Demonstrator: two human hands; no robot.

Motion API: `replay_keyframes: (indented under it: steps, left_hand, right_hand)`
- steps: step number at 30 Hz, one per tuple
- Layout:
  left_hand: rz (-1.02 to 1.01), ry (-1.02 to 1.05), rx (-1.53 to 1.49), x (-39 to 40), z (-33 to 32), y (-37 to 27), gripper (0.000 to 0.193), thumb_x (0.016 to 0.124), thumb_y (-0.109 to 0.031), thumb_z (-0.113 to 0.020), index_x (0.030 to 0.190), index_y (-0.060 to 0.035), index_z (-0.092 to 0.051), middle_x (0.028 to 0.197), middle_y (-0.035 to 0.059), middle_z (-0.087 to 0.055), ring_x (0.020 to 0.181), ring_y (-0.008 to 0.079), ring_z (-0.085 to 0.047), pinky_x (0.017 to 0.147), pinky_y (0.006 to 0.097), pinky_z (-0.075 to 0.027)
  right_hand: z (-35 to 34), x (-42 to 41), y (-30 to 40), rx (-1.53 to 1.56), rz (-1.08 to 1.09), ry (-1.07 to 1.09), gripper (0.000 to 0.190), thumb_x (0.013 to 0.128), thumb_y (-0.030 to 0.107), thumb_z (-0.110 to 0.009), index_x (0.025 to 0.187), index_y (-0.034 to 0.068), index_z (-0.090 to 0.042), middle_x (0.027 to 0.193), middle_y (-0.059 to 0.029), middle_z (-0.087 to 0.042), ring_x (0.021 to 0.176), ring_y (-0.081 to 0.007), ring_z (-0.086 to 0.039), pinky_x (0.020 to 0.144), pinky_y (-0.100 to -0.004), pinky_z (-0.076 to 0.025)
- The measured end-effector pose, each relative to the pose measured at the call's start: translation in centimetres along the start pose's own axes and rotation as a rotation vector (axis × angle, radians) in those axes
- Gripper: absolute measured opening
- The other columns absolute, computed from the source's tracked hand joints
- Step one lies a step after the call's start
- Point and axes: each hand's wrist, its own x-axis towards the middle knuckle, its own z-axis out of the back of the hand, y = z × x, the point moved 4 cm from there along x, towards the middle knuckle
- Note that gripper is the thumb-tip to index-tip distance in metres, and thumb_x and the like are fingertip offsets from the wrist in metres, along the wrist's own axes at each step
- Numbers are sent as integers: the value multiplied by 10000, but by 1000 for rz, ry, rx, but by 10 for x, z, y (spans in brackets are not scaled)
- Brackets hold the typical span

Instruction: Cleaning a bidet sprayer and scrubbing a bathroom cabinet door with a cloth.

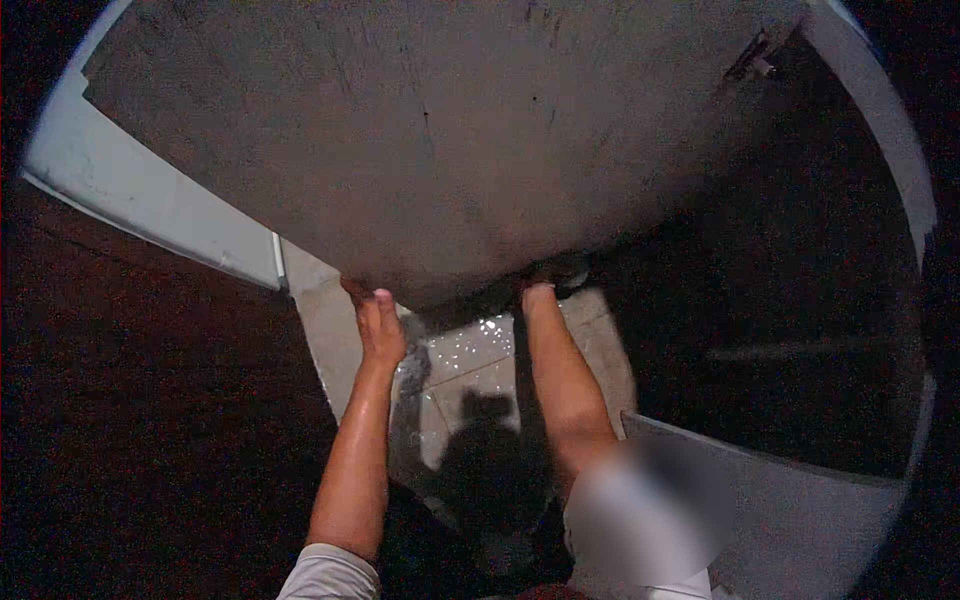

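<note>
A large grey-brown panel, seemingly a door (480, 150), fills the upper middle of the head view, with dark streaks and marks on its face. My left hand (381, 324) is at its lower left edge, fingers reaching to the panel and partly hidden. My right hand (540, 289) reaches to the shadowed bottom edge; its fingers are hidden, so its hold cannot be told. A small metal fitting, perhaps a latch or handle (754, 64), sits at the panel's upper right.
A pale frame (165, 187) runs along the left, and a light panel (780, 495) stands at lower right. Below lies a tiled floor (472, 352) with wet, glistening spots and my shadow. Both sides are very dark.
</note>
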Motion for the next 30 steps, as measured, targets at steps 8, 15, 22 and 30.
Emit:
replay_keyframes:
  steps: [8,15,22,30]
  left_hand:
    - [-37,-48,-25,-3,-29,-22,1037,959,-763,-225,1546,84,-109,1601,310,-176,1488,440,-180,1217,477,-105]
    - [-53,-45,-32,0,-25,-15,971,996,-708,-202,1548,89,-149,1623,299,-143,1516,432,-119,1232,462,-78]
    - [320,295,-254,-4,-21,16,954,1003,-697,-176,1547,86,-150,1621,279,-184,1514,393,-171,1229,423,-120]
    - [259,237,-362,0,-15,18,967,983,-726,-159,1566,45,-128,1636,227,-173,1521,353,-156,1234,415,-97]
  right_hand:
    - [9,12,-86,-212,135,-81,688,955,602,-423,1447,130,-517,1502,-84,-490,1359,-375,-435,1158,-576,-298]
    - [18,0,-149,-344,183,-90,677,969,594,-409,1453,135,-523,1499,-79,-505,1356,-365,-452,1155,-574,-314]
    - [27,3,-172,-381,189,-3,632,980,577,-420,1410,135,-556,1445,-77,-548,1290,-363,-508,1112,-560,-380]
    - [31,-8,-192,-381,183,30,688,955,623,-430,1428,135,-535,1477,-81,-517,1319,-365,-479,1138,-558,-341]
